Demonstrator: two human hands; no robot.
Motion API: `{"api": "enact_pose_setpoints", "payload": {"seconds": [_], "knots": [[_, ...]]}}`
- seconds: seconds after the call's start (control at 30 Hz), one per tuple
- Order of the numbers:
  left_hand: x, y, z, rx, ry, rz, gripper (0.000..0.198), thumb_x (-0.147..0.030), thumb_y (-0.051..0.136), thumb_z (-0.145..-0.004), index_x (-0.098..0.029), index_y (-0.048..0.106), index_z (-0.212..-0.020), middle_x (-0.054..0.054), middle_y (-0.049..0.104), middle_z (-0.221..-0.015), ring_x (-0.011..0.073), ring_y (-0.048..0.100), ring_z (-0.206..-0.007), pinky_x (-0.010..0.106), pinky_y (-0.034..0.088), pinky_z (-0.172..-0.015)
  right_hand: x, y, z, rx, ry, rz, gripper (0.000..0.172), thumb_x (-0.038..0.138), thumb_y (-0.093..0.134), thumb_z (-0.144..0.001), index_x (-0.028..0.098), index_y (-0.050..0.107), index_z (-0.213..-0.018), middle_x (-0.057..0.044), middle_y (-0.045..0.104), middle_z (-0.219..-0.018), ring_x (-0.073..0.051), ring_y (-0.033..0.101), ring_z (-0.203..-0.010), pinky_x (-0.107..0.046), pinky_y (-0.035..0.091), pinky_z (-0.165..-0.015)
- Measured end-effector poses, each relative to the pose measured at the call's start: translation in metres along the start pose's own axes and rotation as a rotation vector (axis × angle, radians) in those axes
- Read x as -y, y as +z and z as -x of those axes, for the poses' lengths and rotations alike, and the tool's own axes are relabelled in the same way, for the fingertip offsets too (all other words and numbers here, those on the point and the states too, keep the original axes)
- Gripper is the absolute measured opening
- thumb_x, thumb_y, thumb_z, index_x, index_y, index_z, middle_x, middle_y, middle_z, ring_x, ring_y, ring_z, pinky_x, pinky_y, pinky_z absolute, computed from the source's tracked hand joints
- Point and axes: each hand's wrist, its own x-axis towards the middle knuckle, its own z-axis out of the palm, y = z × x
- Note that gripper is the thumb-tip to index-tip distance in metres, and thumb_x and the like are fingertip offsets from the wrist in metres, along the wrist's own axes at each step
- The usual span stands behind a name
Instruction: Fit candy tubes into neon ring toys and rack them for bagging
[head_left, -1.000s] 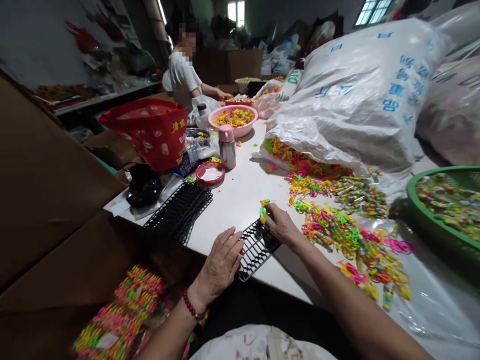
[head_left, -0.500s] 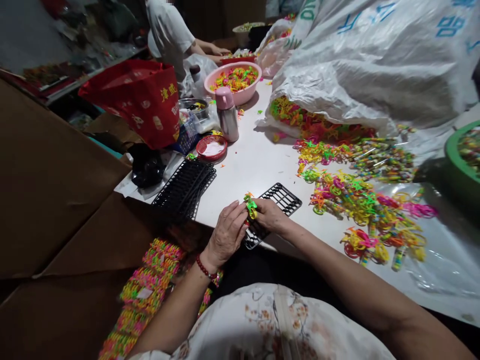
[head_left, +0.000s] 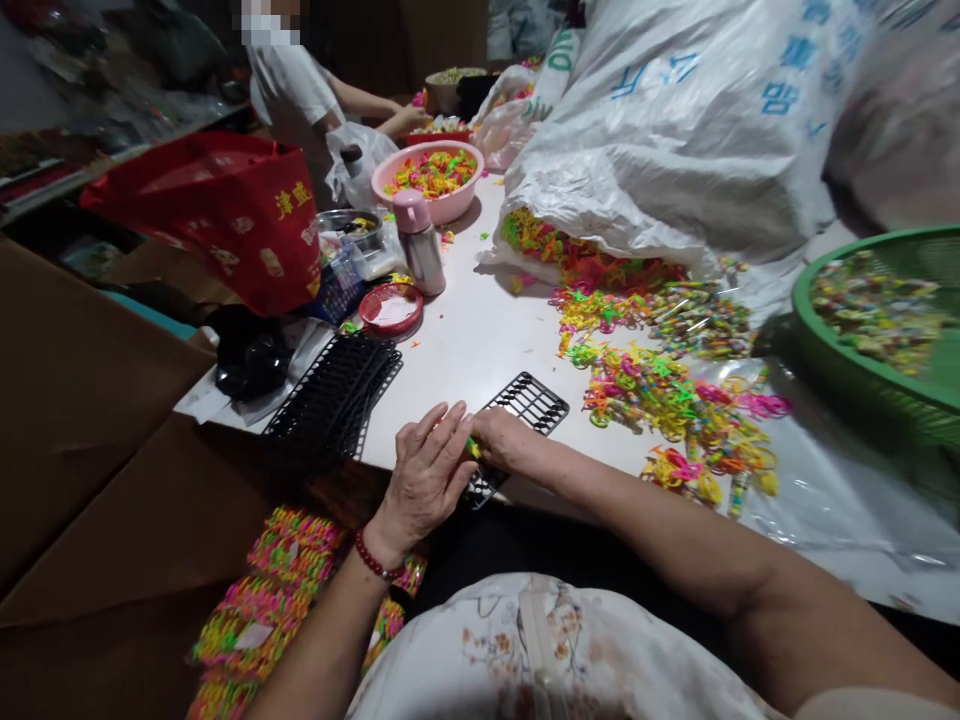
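Note:
My left hand [head_left: 426,472], with a dark red bead bracelet [head_left: 375,556] at the wrist, has its fingers curved together over a small green and yellow plastic piece [head_left: 472,448]. My right hand [head_left: 510,444] pinches the same piece from the other side. Most of the piece is hidden behind the fingers. Beneath both hands, at the table's near edge, lies a black plastic rack [head_left: 534,400] with rows of slots. Right of it spreads a pile of colourful plastic pieces [head_left: 637,375], some joined to small patterned tubes.
A stack of black racks [head_left: 330,395] lies left, near a red basket [head_left: 391,310], a pink-capped flask [head_left: 420,245] and a pink basin [head_left: 450,205]. A white sack [head_left: 637,180] and green basket [head_left: 832,330] stand right. Filled bundles [head_left: 259,620] lie below. A co-worker [head_left: 292,95] sits beyond.
The view has swung right, bringing more of the green basket into sight. My left fingers have straightened and moved over the plastic piece, which now shows less between my hands.

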Motion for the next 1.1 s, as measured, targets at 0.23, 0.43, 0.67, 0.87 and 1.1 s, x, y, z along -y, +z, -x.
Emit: {"api": "enact_pose_setpoints", "payload": {"seconds": [0.23,0.43,0.67,0.87,1.1], "knots": [[0.001,0.011,-0.008,-0.01,0.027,-0.014,0.038,-0.016,0.055,-0.092,-0.016,0.052,-0.13,0.012,0.062,-0.129,0.0296,0.045,-0.132,0.048,0.038,-0.104,-0.001,-0.005,0.041,-0.281,0.016,-0.169,0.029,0.019,0.058,-0.089,0.016,0.061,-0.118,-0.009,0.066,-0.114,-0.018,0.059,-0.105,-0.027,0.045,-0.089],[0.002,0.013,-0.007,-0.046,0.053,0.012,0.035,-0.016,0.059,-0.09,-0.018,0.055,-0.125,0.01,0.064,-0.124,0.0288,0.048,-0.13,0.048,0.04,-0.105,-0.049,-0.055,0.142,-0.48,0.663,0.285,0.017,0.023,0.048,-0.096,0.016,0.064,-0.095,-0.01,0.06,-0.098,-0.02,0.054,-0.084,-0.029,0.041,-0.074],[-0.003,0.015,-0.008,-0.095,0.038,-0.058,0.03,-0.016,0.061,-0.089,-0.018,0.058,-0.118,0.014,0.058,-0.132,0.0304,0.049,-0.13,0.057,0.03,-0.112,-0.095,-0.081,0.163,-0.388,0.85,0.561,0.016,0.027,0.052,-0.094,0.014,0.061,-0.096,-0.011,0.058,-0.097,-0.021,0.053,-0.084,-0.03,0.035,-0.069],[-0.004,0.013,-0.011,-0.074,0.006,-0.035,0.019,-0.017,0.06,-0.089,-0.02,0.059,-0.108,0.012,0.059,-0.125,0.0292,0.049,-0.128,0.059,0.027,-0.112,-0.107,-0.072,0.153,-0.423,0.892,0.511,0.017,0.018,0.044,-0.093,0.013,0.06,-0.095,-0.012,0.06,-0.091,-0.022,0.054,-0.079,-0.031,0.036,-0.07],[-0.003,0.016,-0.009,-0.084,-0.02,0.003,0.024,-0.016,0.058,-0.09,-0.019,0.057,-0.114,0.011,0.061,-0.119,0.025,0.053,-0.118,0.055,0.033,-0.111,-0.081,-0.07,0.143,-0.754,0.708,0.019,0.009,0.024,0.05,-0.085,0.02,0.053,-0.077,-0.004,0.056,-0.078,-0.019,0.052,-0.072,-0.03,0.042,-0.068]]}}
